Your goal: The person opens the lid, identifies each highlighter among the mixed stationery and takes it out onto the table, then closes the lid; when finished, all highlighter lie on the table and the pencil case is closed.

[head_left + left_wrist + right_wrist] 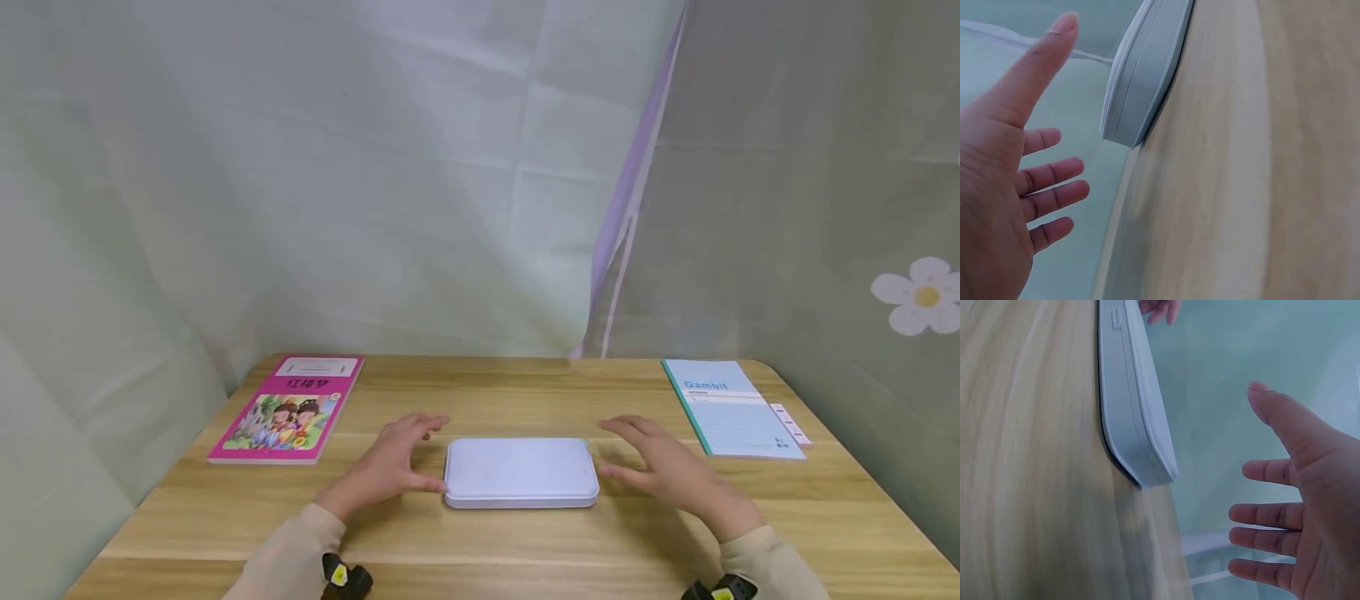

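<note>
A flat, pale lavender-white case with rounded corners lies on the wooden table in the head view. My left hand hovers at its left end, fingers spread, the thumb tip near the edge; whether it touches cannot be told from the head view. In the left wrist view a gap separates the thumb from the case. Off the right end, my right hand is held apart from the case with thumb and fingers extended. The right wrist view shows the case's side with a seam and small tab. Neither hand holds anything.
A pink book with a cartoon cover lies at the table's left. On the right is a light blue notebook, with a small pinkish strip sticking out beside it. Pale curtains hang behind the wooden table.
</note>
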The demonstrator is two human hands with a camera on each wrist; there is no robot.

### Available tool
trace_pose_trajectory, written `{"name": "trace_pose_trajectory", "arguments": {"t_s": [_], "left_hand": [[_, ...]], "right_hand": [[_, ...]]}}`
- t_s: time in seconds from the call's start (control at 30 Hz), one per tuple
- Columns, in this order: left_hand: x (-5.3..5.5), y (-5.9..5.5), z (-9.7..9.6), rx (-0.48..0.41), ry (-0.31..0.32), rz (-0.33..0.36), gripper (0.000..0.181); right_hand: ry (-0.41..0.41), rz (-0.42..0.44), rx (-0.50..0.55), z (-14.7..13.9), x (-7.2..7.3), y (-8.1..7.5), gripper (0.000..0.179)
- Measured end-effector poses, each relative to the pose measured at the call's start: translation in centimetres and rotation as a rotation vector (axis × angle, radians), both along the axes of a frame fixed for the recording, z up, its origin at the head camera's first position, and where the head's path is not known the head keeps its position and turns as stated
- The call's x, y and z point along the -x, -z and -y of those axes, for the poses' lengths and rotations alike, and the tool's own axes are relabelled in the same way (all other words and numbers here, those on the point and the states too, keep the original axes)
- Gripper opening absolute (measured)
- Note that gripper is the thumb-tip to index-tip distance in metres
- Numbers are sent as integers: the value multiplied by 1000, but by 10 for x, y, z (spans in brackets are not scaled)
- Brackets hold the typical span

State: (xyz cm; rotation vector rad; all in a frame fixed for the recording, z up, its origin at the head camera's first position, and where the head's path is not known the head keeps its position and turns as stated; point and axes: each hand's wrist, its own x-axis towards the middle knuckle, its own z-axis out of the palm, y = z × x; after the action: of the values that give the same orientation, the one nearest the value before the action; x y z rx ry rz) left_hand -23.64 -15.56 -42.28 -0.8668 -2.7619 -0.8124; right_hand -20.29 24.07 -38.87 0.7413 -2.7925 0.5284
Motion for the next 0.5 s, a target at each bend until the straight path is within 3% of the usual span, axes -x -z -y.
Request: {"name": "trace_pose_trajectory", "arguments": {"t_s": [0.23, 0.5], "left_hand": [[5, 3, -3, 15, 47, 56, 94], [10, 6, -7, 48, 95, 52, 93]], "right_hand": [[-42, 27, -24, 13, 2, 3, 64], [-100, 5, -20, 26, 8, 11, 65]]}}
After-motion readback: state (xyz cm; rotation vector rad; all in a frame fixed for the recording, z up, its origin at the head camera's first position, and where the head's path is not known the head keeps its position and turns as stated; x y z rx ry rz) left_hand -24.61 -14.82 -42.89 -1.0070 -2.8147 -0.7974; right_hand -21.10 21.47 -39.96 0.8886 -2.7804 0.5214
